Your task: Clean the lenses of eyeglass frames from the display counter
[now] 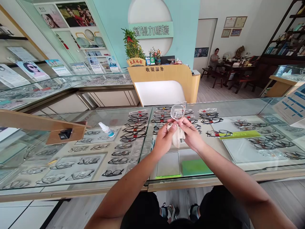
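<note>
Head view: one pair of clear-framed spectacles (178, 112), raised above the counter at the centre of the frame, a little right of middle; its lower part runs down into the grip and is partly hidden there.

Pale cloth (176, 137), one, dark-printed near its top; gathered at the base of the spectacles, hanging between the hands.

Left hand (165, 137): closed, thumb and fingers clamped on the cloth from the left side. Right hand (191, 133): likewise closed on the cloth from the right side, thumb beside the other thumb; the two hands together.

Glass counter (171, 187), across the lower half of the frame, with many pairs of spectacles in rows.

Spray bottle (106, 129), white with blue label, tilted in view, left of centre. Wooden stand (53, 135), at left, near the bottle. Green panel (197, 167), lower centre, below the right hand. Reception desk (164, 74), upper centre, bearing a leafy plant (132, 47). Seated person (214, 59), upper right, beside a dark table.
</note>
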Available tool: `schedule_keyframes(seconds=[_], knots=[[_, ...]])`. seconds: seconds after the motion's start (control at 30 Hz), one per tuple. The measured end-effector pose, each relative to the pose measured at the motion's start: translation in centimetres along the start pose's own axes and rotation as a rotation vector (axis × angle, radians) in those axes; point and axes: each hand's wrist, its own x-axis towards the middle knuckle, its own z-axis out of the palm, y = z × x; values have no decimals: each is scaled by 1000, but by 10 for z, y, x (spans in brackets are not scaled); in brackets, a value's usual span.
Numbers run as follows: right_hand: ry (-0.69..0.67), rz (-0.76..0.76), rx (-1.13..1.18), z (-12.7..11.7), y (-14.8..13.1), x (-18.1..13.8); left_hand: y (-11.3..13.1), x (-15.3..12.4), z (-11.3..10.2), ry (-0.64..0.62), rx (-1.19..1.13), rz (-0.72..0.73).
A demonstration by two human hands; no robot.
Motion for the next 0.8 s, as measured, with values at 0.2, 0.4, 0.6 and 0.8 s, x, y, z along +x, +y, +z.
schedule_keyframes(seconds=[0.2, 0.4, 0.6, 0.8], knots=[[41, 47, 68, -4, -7, 2, -4, 5, -9, -97, 9, -16], [102, 82, 162, -15, -8, 7, 5, 5, -10, -289, 34, 18], [77, 84, 153, -4, -2, 3, 2, -1, -1, -164, 13, 18], [54, 55, 81, 7, 1, -2, -1, 1, 1, 43, 75, 41]])
